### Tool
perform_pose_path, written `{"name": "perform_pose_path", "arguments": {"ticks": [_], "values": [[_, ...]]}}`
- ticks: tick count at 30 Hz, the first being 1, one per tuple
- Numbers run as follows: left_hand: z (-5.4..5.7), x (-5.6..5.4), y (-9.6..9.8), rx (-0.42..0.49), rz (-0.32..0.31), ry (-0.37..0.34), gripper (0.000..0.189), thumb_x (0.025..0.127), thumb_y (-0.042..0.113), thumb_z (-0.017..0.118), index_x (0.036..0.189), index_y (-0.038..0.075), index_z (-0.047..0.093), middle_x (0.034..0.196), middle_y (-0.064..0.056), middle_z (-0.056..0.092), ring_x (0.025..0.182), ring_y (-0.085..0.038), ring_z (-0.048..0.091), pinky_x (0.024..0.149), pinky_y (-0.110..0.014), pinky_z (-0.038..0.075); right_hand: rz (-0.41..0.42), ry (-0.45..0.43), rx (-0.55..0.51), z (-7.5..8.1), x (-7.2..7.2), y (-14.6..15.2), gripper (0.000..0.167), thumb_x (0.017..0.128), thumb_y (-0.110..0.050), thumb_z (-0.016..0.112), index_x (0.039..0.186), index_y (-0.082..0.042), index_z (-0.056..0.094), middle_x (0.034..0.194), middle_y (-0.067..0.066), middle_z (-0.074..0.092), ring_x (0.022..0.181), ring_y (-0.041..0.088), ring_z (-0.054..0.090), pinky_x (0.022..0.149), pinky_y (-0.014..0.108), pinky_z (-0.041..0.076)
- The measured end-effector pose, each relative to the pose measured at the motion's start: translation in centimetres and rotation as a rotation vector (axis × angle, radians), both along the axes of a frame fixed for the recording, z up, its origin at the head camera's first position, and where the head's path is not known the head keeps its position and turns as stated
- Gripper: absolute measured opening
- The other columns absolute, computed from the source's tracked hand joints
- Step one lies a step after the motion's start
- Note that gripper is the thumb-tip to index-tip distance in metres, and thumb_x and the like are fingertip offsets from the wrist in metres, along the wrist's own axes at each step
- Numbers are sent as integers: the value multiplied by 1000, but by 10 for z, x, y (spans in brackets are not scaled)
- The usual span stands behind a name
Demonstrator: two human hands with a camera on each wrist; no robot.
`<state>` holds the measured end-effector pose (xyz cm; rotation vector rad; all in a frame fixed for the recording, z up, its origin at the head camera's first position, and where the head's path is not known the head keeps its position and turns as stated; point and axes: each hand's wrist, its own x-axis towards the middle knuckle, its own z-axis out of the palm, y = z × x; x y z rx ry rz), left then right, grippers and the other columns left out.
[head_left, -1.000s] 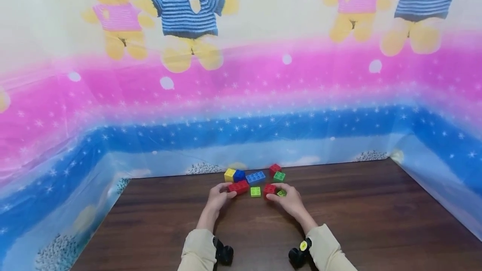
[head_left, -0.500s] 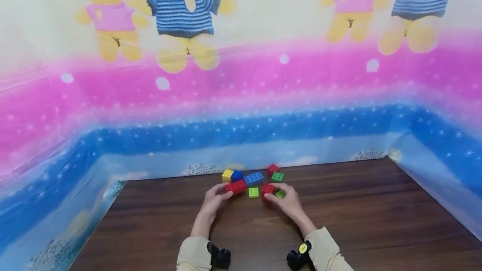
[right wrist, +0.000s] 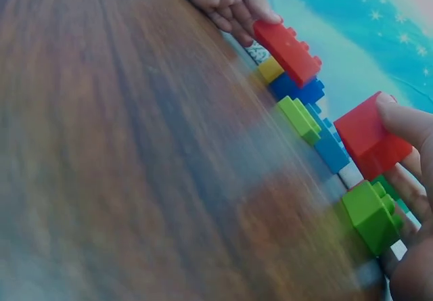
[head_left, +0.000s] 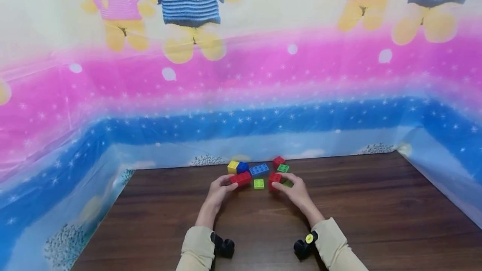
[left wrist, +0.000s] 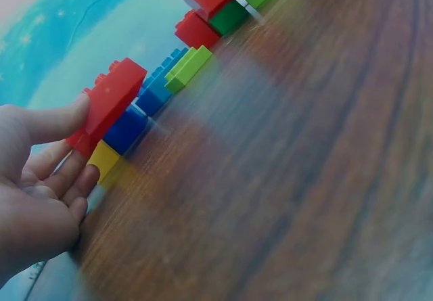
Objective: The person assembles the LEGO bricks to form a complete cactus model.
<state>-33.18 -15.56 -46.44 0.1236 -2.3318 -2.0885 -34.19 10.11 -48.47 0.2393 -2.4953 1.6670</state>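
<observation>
My left hand pinches a long red toy brick by its left end, thumb on the near side. In the left wrist view this brick is tilted and raised above the table. A shorter red brick is pinched between the thumb and fingers of my right hand, also lifted in the right wrist view. Flat on the table between the two hands lies a lime-green brick. Another green brick sits beneath my right hand, mostly covered by it in the head view.
Behind the hands stand a yellow brick, a dark blue brick, a light blue brick, a green brick and a red brick. A printed cloth rises at the back edge of the brown wooden table.
The head view has shifted slightly. Both hands keep hold of the same red bricks and have barely moved; the right hand now covers more of the green brick beneath it.
</observation>
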Motion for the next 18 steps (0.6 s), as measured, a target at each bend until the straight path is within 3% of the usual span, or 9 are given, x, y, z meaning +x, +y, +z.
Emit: {"name": "perform_pose_path", "arguments": {"ticks": [6, 12, 18], "values": [[4, -1, 1, 26, 7, 1, 43, 92, 9, 64, 132, -5, 55, 129, -23, 55, 119, -30, 51, 102, -40, 42, 23, 14, 3, 8, 2, -2, 50, 85, -33, 75, 128, -11, 63, 139, 16, 57, 135, 37, 45, 110, 62, 34], [3, 0, 0, 32, 14, -3, 44, 91, 9, 64, 132, -4, 55, 127, -21, 56, 119, -30, 51, 104, -42, 40, 42, 0, -31, 16, 9, -6, 48, 85, -31, 75, 127, -12, 64, 138, 15, 58, 134, 36, 47, 109, 60, 37], [2, 0, 0, 38, 13, -6, 44, 92, 9, 64, 132, -4, 54, 128, -21, 55, 120, -30, 50, 107, -45, 37, 65, 41, -49, 19, 15, -10, 45, 85, -29, 75, 125, -13, 65, 135, 14, 61, 127, 34, 52, 103, 54, 45]]}}
